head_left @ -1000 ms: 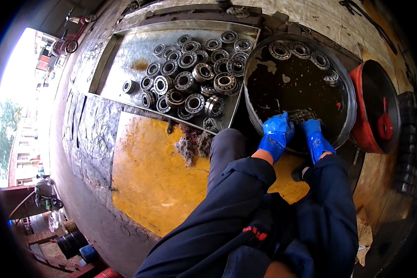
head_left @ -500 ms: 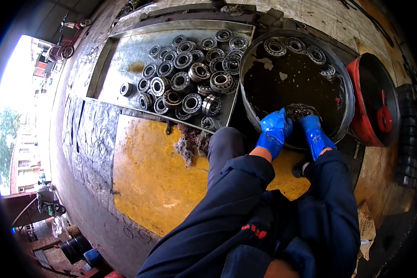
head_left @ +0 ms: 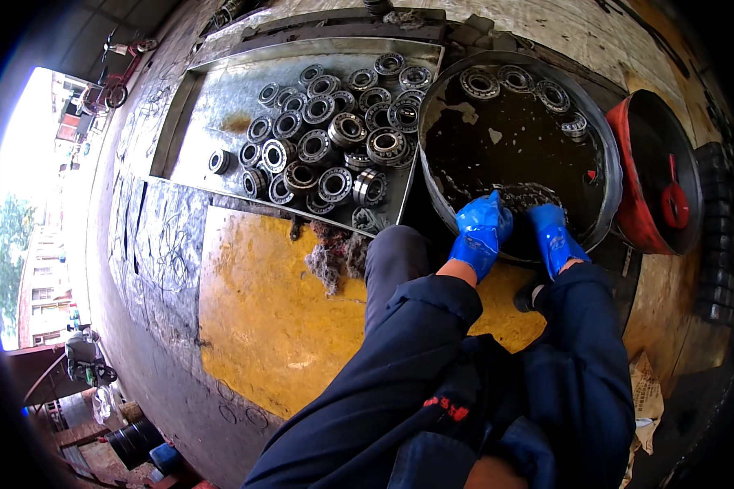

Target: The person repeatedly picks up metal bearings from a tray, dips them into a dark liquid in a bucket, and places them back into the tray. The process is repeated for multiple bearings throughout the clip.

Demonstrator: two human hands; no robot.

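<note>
Both my hands wear blue rubber gloves and work at the near side of a round metal tub (head_left: 434, 175) of dark, oily liquid. My left hand (head_left: 483, 224) is closed like a fist over the liquid. Just to its right, my right hand (head_left: 551, 234) curls downward, its fingertips dipping out of sight. Whatever the hands grip is hidden by the gloves and the murky liquid. Ripples and froth (head_left: 530, 194) show just beyond the fingers. Along the tub's far inner wall sit several roller bearings (head_left: 479, 83), partly out of the liquid.
Left of the tub, a shallow metal tray (head_left: 208, 122) bears many bearings (head_left: 315, 147). A red drum (head_left: 634, 183) with a red-handled tool (head_left: 674, 204) stands at the right, beside stacked black rings (head_left: 718, 228). Grey rags (head_left: 324, 267) lie on a yellow floor board (head_left: 277, 318).
The froth at the fingers has spread into a wider band of ripples. The small red scrap floating in the tub has shifted slightly left. My hands stay nearly in place.
</note>
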